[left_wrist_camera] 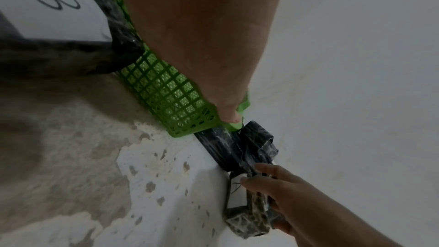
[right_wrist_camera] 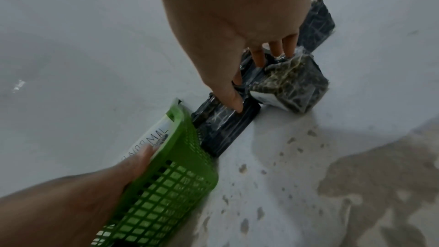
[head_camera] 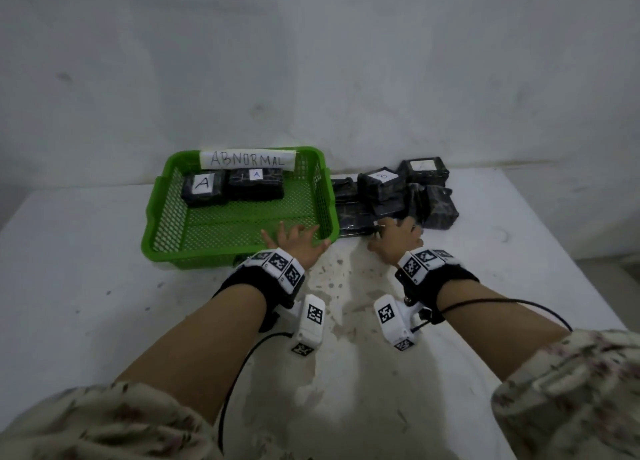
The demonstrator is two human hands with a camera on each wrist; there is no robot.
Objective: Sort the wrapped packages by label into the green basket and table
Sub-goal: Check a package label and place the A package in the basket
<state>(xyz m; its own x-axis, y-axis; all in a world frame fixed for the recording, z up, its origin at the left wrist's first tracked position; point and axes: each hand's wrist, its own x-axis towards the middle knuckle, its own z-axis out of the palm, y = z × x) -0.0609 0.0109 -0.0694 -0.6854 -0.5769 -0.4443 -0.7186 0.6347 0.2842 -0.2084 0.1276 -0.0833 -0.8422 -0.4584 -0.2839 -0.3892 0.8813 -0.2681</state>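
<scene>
The left hand [head_camera: 300,244] hovers with fingers spread and holding nothing over the near right corner of the green basket [head_camera: 166,213], where two packages marked A [head_camera: 204,189] lie at the far wall, well beyond that grip. The right hand [head_camera: 394,238] reaches into the pile of wrapped packages [head_camera: 412,193] on the surface [head_camera: 86,286] just right of the basket. Its fingers [right_wrist_camera: 237,100] press on a flat black package [right_wrist_camera: 225,125]; whether they clasp it I cannot tell.
</scene>
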